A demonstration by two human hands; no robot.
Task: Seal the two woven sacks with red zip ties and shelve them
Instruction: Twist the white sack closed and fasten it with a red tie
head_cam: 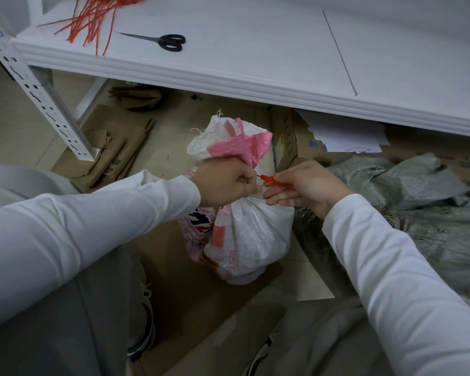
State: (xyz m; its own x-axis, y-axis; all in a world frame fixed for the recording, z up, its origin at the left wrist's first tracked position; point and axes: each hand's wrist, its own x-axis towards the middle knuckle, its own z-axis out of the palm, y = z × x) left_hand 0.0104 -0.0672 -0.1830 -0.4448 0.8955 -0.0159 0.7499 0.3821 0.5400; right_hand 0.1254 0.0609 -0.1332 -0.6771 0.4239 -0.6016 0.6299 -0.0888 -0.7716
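A white and pink woven sack (244, 237) stands upright on the floor between my knees, its neck bunched tight. My left hand (225, 185) grips the gathered neck and pinches one end of a red zip tie (272, 182). My right hand (307, 185) pinches the tie's other end just to the right of the neck. How far the tie wraps the neck is hidden behind my hands. A grey woven sack (418, 202) lies slumped on the floor to the right.
A white shelf board (255, 50) juts out above the sacks, carrying a bundle of red zip ties (92, 20) and black scissors (166, 41). Flattened cardboard (111, 156), a box (291, 142) and papers (345, 137) lie under the shelf. A perforated white upright (41, 101) stands at left.
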